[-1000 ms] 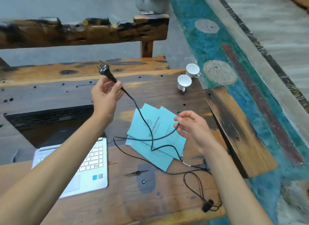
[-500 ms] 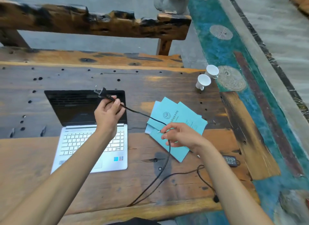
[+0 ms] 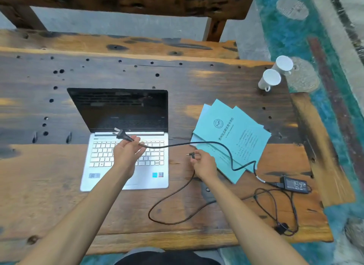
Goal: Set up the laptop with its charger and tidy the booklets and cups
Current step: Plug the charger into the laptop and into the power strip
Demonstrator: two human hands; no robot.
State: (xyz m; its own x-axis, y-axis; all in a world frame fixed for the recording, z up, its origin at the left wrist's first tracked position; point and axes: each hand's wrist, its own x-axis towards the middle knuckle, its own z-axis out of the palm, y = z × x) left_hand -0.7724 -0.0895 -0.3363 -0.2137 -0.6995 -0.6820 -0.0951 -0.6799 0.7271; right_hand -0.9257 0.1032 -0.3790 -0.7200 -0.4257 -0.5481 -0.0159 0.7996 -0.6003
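Left hand (image 3: 126, 152) over the laptop (image 3: 126, 156) keyboard, fingers curled round the wall plug (image 3: 122, 135), prongs pointing away to the upper left, past the fingertips toward the dark screen. From that grip, thick black cable (image 3: 197, 144) running off to the right, across the fan of blue booklets (image 3: 232, 138), then down to the power brick (image 3: 295, 185) lying flat on the wooden table (image 3: 197, 83), well to the right of both hands. Right hand (image 3: 203, 164) just right of the laptop's edge, fingers and thumb pinching the small barrel connector (image 3: 190, 155), tip aimed left toward the laptop's side, not touching it. Below that pinch, thin cord (image 3: 169, 199) dropping in a loose loop on the boards and trailing back right to the brick. Booklets just beyond the right fingertips, partly under the cable. Two white cups (image 3: 275, 75) far off past the booklets, at the table's far right corner, close together.
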